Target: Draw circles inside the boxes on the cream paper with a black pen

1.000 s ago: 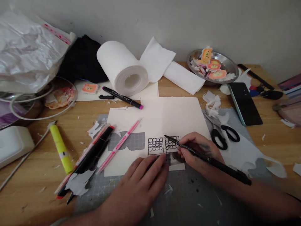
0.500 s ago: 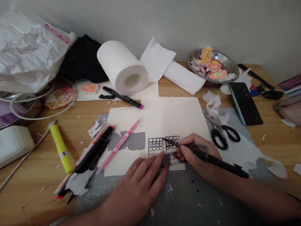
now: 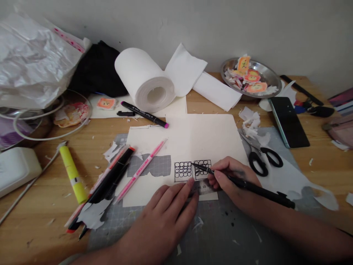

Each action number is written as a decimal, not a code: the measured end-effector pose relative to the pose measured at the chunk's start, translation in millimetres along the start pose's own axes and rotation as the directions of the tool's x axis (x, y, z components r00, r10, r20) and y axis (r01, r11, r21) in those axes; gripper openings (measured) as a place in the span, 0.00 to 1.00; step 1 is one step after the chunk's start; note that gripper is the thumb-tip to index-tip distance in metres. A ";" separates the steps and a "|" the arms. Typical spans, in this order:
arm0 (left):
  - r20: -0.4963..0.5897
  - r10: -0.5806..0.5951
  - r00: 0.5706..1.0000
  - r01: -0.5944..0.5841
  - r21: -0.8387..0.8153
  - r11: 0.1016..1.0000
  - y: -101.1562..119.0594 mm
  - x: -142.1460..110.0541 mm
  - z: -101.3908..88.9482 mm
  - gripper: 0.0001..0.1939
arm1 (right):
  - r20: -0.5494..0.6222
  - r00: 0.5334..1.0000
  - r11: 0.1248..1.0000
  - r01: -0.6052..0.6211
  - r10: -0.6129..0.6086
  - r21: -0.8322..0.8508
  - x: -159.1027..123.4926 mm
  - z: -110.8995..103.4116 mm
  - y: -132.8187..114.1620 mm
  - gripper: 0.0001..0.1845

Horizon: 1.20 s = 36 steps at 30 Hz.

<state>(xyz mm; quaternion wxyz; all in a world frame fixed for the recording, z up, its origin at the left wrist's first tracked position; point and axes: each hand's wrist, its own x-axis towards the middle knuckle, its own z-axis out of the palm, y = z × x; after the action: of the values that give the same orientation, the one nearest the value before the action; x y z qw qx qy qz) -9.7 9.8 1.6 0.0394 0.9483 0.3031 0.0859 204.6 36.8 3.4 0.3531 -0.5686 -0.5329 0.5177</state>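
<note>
A black pen [image 3: 261, 190] is pinched in my right hand [image 3: 231, 178], its tip on or just above the paper between two drawn boxes. Each box on the cream paper [image 3: 212, 136] holds rows of small black circles. My left hand [image 3: 168, 209] lies flat with its fingers stretched out over the sheet's lower edge. Under its fingertips shows part of a metal ruler [image 3: 205, 186] with printed numbers; the remainder is hidden. A pink marker [image 3: 140, 171] rests across the sheet's cut-out, left of the boxes.
Scissors [image 3: 259, 163] and a phone [image 3: 289, 121] lie to the right. Behind the paper are a tissue roll [image 3: 138, 73], a purple-tipped marker [image 3: 145, 114] and a metal plate [image 3: 267, 70] of paper pieces. Several pens and a yellow highlighter [image 3: 72, 175] lie left. A grey cutting mat [image 3: 217, 235] is underneath.
The whole view has shifted very slightly. Both hands keep nearly the same places, and the pen's back end sits slightly lower and farther right.
</note>
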 end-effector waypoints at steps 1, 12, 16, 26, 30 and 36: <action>0.002 -0.003 1.000 0.003 -0.003 1.000 -0.2 0.3 -0.1 0.20 | 0.005 1.000 1.000 -0.008 0.008 -0.012 0.3 0.1 0.0 0.02; 0.001 -0.001 1.000 0.001 -0.006 1.000 -0.4 -1.3 0.8 0.20 | 0.015 0.999 0.997 -0.038 0.039 -0.060 0.3 0.6 -2.6 0.03; 0.006 0.005 1.000 -0.005 -0.011 1.000 -1.0 -1.6 0.3 0.20 | 0.011 0.999 0.994 -0.034 0.036 -0.099 0.8 0.3 -3.3 0.03; 0.007 -0.002 1.000 0.002 -0.013 1.000 -0.6 -2.4 0.8 0.20 | 0.014 0.999 0.998 -0.042 0.043 -0.045 -0.2 0.2 -1.9 0.03; -0.002 -0.007 1.000 0.007 -0.006 1.000 -1.0 -1.8 0.4 0.20 | 0.030 0.999 0.999 -0.027 0.028 -0.016 0.4 0.0 -1.7 0.04; 0.011 -0.004 1.000 0.004 -0.012 1.000 -0.5 -0.8 0.4 0.20 | 0.046 0.998 0.998 -0.036 0.039 -0.046 1.3 -0.6 -4.0 0.03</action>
<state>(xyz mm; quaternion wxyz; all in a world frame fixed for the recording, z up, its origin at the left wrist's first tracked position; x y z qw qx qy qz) -10.6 9.7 1.1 0.0471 0.9479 0.3041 0.0823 204.0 38.9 7.0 0.3178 -0.5740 -0.5418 0.5253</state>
